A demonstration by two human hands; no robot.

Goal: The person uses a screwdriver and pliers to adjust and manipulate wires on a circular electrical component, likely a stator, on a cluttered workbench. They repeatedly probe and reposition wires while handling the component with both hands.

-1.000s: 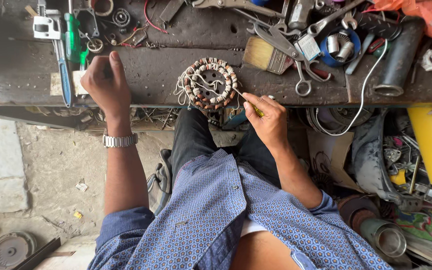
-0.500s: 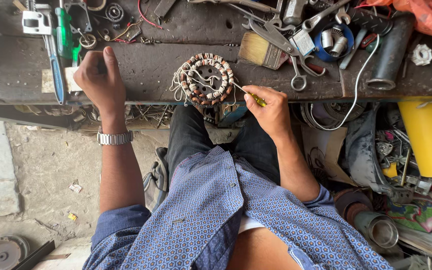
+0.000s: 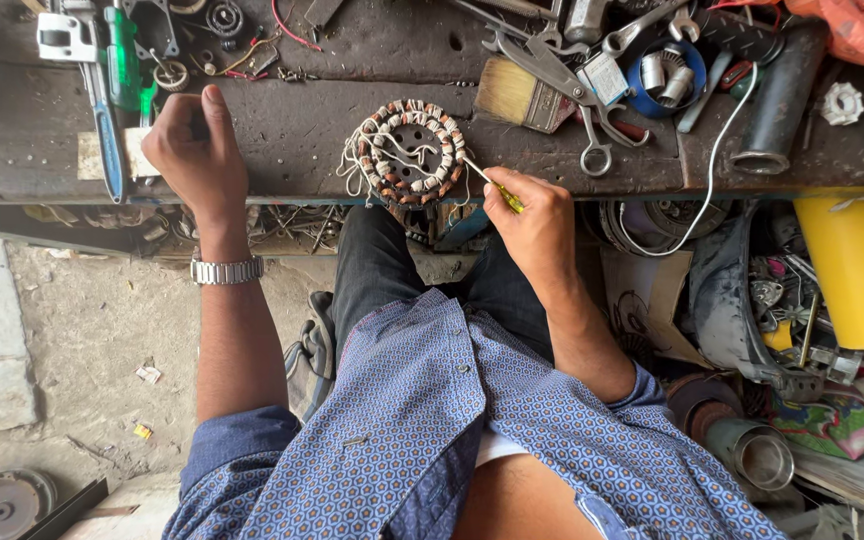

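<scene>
My right hand is pinched around a slim yellow-handled screwdriver; my fingers cover most of the handle, so only a short yellow stretch and the thin shaft show, and the tip vanishes among the coils at the right edge of the stator. I cannot make out just what the tip touches there.

The stator lies flat on the dark workbench, close to its near edge, straight ahead of my knees. It is a round ring of small copper-brown coils wrapped with pale banding, with a dark metal core pierced by holes in the middle. Loose whitish wires trail off its left side and over the bench edge; where they end is hard to tell.

Left of the stator, my left hand rests on the bench, curled into a loose fist, thumb pointing up. The knuckles hide the palm, so I cannot tell if anything is inside it. A metal wristwatch sits on that wrist. Just beyond that hand lies a blue-handled tool, partly behind it.

Right of the stator are a paintbrush and scissors, and farther right a heap of tools cut off by the top edge.
</scene>
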